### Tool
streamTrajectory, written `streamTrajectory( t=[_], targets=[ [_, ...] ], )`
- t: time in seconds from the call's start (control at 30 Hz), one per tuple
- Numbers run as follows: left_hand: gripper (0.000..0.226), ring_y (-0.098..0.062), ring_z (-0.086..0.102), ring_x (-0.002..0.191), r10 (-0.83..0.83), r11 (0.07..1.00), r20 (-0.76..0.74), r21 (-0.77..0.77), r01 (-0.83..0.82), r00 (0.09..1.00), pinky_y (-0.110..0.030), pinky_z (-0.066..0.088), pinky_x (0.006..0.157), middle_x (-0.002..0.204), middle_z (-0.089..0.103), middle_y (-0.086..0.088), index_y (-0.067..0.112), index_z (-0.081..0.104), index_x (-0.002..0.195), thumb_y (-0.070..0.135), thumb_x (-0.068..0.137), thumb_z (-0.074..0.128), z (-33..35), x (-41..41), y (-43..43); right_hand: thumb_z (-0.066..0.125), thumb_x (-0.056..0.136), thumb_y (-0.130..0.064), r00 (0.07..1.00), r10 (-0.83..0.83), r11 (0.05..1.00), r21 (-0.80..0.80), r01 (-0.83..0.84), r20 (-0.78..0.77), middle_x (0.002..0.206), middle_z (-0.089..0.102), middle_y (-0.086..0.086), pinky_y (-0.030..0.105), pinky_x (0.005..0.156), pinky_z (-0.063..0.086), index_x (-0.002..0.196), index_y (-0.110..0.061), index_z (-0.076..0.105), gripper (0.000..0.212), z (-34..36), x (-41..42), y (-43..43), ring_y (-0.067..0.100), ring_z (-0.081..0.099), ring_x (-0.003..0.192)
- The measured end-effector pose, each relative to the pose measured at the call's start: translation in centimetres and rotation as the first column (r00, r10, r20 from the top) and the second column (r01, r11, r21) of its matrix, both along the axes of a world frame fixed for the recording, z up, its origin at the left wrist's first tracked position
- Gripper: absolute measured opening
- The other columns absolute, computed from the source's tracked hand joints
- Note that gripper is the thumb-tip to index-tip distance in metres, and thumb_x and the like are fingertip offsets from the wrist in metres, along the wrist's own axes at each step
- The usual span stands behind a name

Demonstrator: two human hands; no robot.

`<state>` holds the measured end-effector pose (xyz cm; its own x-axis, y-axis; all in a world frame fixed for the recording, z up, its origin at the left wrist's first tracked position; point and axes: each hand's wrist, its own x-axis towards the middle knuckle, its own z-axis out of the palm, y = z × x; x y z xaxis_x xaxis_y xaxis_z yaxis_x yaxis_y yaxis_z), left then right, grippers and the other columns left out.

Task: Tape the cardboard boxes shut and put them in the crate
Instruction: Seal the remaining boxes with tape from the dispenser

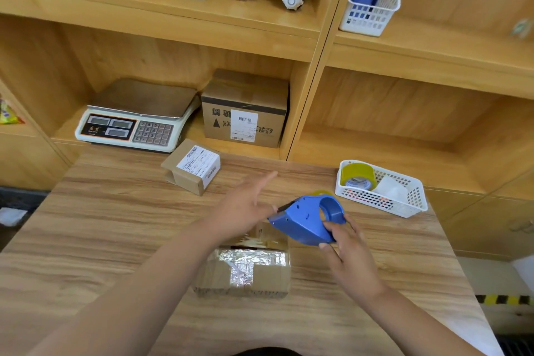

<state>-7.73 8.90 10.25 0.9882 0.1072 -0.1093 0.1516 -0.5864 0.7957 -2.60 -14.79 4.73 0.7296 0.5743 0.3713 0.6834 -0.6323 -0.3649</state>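
The far end of the cardboard box [248, 272] is hidden under the left hand [245, 208] and the blue tape dispenser [306, 220]. Its near top shows crinkled, shiny tape, and it sits mid-surface, right in front of the person. The left hand is released, fingers straight and spread above the box; whether its thumb touches the dispenser's nose I cannot tell. The right hand [351, 254] is grasping the dispenser, thumb beneath, fingers round the ring, and the dispenser is lifted above the box's far right corner. At the left edge something dark [17, 199] sits below the surface, cut off and hard to make out. There is bare surface [101, 225] to the left of the box and more to its right. A small labelled box [192, 166] lies near the far edge, well apart from the hands. The white basket [375, 205] at the far right corner holds 1 yellowish tape roll [358, 176] and a blurred white object [390, 189]. On the shelf behind stand a scale [135, 118] and 1 bigger box [245, 113].
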Motion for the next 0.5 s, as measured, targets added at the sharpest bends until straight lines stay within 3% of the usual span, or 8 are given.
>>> streamTrajectory(
  t=[0.1, 0.2, 0.3, 0.4, 0.5],
  targets=[
    [0.051, 0.0, 0.052, 0.107, 0.034, 0.999, 0.009, -0.033, -0.033, 0.999, -0.012, 0.039, 0.08, 0.124, 0.05, 0.024, 0.037, 0.049, 0.133, 0.026, 0.087, 0.065, 0.4, -0.4, 0.2, 0.055, 0.083, -0.02, 1.0, 0.028, 1.0, 0.005, -0.028, 0.005, 0.088, 0.069, 0.004, 0.036, 0.107, 0.032, 0.102, -0.004, 0.066, 0.028, 0.4, -0.3, -0.2, 0.018, 0.038, 0.112],
    [0.019, 0.012, 0.057, 0.088, 0.11, 0.989, 0.02, -0.098, -0.107, 0.994, -0.015, 0.045, 0.074, 0.097, 0.063, 0.028, 0.034, 0.069, 0.102, 0.025, 0.086, 0.067, 0.4, -0.7, 0.2, 0.061, 0.078, -0.012, 0.999, 0.045, 0.999, 0.005, -0.045, 0.02, 0.089, 0.068, 0.002, 0.044, 0.105, 0.035, 0.102, -0.004, 0.066, 0.026, 1.0, -0.8, 0.0, 0.018, 0.036, 0.114],
    [0.011, 0.011, 0.059, 0.081, 0.172, 0.978, 0.06, -0.127, -0.164, 0.983, -0.017, 0.047, 0.074, 0.086, 0.068, 0.024, 0.033, 0.072, 0.085, 0.023, 0.086, 0.067, 0.2, -0.8, 0.1, 0.052, 0.086, -0.018, 0.995, 0.07, 0.997, 0.042, -0.068, -0.066, 0.101, 0.058, -0.007, 0.05, 0.102, 0.03, 0.11, -0.004, 0.064, 0.03, 1.6, -1.0, 0.1, 0.007, 0.037, 0.116],
    [0.012, 0.005, 0.062, 0.083, 0.229, 0.963, 0.059, -0.162, -0.217, 0.972, -0.019, 0.049, 0.078, 0.079, 0.069, 0.023, 0.028, 0.072, 0.079, 0.021, 0.086, 0.067, 0.0, -0.7, 0.2, 0.046, 0.089, -0.022, 0.977, 0.059, 0.997, 0.054, -0.048, -0.206, 0.119, 0.049, -0.01, 0.042, 0.107, 0.031, 0.123, -0.01, 0.057, 0.038, 1.7, -1.1, 0.3, 0.008, 0.035, 0.127],
    [0.016, -0.002, 0.066, 0.071, 0.281, 0.935, 0.035, -0.236, -0.266, 0.959, -0.022, 0.052, 0.073, 0.071, 0.071, 0.013, 0.023, 0.07, 0.073, 0.015, 0.086, 0.065, -0.2, -0.6, 0.2, 0.04, 0.087, -0.027, 0.975, 0.069, 0.996, 0.071, -0.055, -0.213, 0.122, 0.044, -0.011, 0.039, 0.101, 0.036, 0.13, -0.016, 0.049, 0.046, 2.4, -1.4, 0.6, 0.004, 0.034, 0.113]
  ],
)
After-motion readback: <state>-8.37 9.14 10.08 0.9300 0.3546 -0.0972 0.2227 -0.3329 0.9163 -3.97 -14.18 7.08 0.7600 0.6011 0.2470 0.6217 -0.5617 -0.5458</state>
